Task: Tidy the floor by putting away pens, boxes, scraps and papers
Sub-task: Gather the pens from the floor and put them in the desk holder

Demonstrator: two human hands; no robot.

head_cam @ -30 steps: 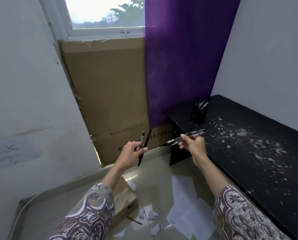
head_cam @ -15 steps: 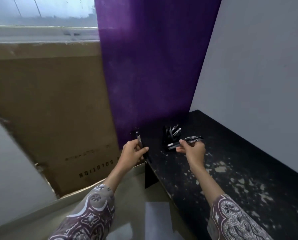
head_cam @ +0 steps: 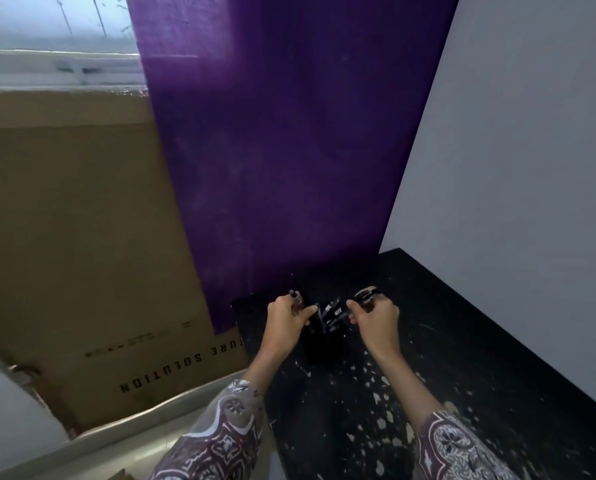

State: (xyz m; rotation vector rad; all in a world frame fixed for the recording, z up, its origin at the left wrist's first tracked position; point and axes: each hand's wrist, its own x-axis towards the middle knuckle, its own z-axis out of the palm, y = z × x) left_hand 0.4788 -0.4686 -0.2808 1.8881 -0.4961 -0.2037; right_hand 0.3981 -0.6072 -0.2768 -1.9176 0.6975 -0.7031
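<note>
change: both hands now at the holder (head_cam: 319, 341) on the desk (head_cam: 480, 341), up from the floor | left hand (head_cam: 286, 318) grips pens (head_cam: 298, 299) | right hand (head_cam: 376, 315) grips pens | meaning: drop-in looks imminent

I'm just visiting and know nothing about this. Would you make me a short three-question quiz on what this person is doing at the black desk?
1. True or false: both hands hold pens.
2. What stands between the left hand and the right hand? A) black pen holder B) red mug C) book
3. Fill in: pale ____ litter the black desk.

Key
1. True: the left hand grips pens, the right hand more pens.
2. A, the black pen holder, already holding pens.
3. scraps.
</note>
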